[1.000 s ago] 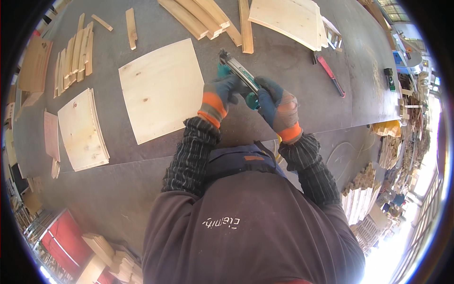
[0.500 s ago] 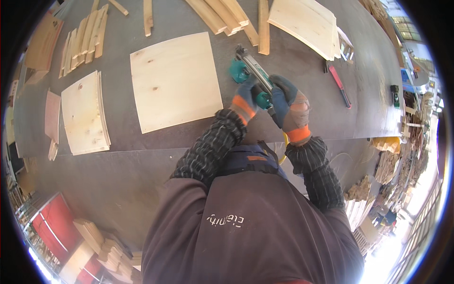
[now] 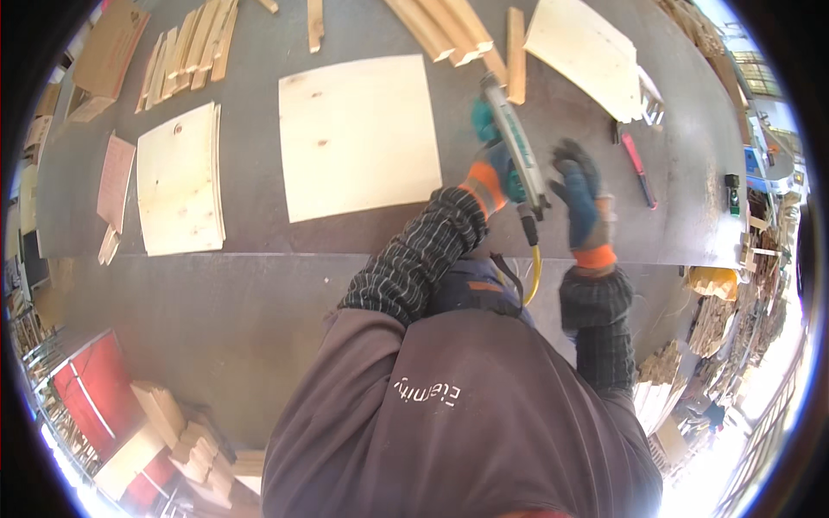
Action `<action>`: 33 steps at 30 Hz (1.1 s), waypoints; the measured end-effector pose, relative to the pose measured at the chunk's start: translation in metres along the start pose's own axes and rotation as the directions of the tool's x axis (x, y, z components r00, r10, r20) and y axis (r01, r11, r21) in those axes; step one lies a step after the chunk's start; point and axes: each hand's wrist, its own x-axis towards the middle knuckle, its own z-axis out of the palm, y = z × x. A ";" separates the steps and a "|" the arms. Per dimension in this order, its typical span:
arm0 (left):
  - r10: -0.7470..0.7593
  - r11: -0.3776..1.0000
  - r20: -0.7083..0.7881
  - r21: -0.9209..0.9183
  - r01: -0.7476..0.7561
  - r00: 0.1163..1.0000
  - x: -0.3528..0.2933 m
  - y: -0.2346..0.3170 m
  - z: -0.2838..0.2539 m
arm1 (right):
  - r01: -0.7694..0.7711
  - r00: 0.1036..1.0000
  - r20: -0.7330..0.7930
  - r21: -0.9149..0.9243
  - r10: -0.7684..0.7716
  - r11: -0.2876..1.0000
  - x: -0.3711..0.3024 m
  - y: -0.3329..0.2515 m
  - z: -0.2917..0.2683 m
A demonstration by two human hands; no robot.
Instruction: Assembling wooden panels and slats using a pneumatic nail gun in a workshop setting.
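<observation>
My left hand [image 3: 490,176], in a blue-grey glove with an orange cuff, is closed round a teal and silver air nail gun [image 3: 515,142]. The gun is raised over the table, its long silver magazine slanting away from me. A yellow air hose [image 3: 535,274] hangs from its near end. Just right of the gun, my gloved right hand [image 3: 589,207] is apart from it, slightly blurred, thumb held away from the fingers, with nothing visible in it. A square plywood sheet [image 3: 358,138] lies flat to the left of the gun.
Wood strips [image 3: 194,47] and thicker slats [image 3: 445,30] lie at the far side. Plywood stacks stand left [image 3: 177,186] and far right [image 3: 583,56]. A red-handled hammer [image 3: 637,170] lies right. The dark table [image 3: 233,285] has a seam across it.
My right hand has come off the nail gun and moved to its right. My left hand still holds the gun, now turned more upright in view. The whole view has shifted slightly.
</observation>
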 end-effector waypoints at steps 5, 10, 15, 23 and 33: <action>-0.203 0.811 0.190 -0.517 0.274 0.961 -0.003 0.055 0.036 | -0.533 0.814 0.437 0.299 0.383 0.792 -0.026 0.044 -0.051; 0.183 0.950 0.379 -0.307 -0.063 0.907 -0.048 0.049 0.063 | -0.534 0.787 0.565 0.421 0.249 0.733 -0.063 0.088 -0.048; -0.062 0.878 0.565 -0.360 0.314 0.822 -0.056 0.051 0.036 | -0.543 0.796 0.560 0.494 0.229 0.679 -0.072 0.085 -0.045; 0.342 0.265 -0.061 0.963 -0.035 0.938 -0.163 0.087 -0.132 | -0.075 0.963 0.269 0.271 -0.001 0.960 -0.048 0.044 -0.087; -0.009 -0.392 0.005 0.920 -0.008 1.000 -0.172 0.181 -0.242 | -0.384 0.846 0.377 -0.061 0.377 0.922 -0.070 0.031 -0.069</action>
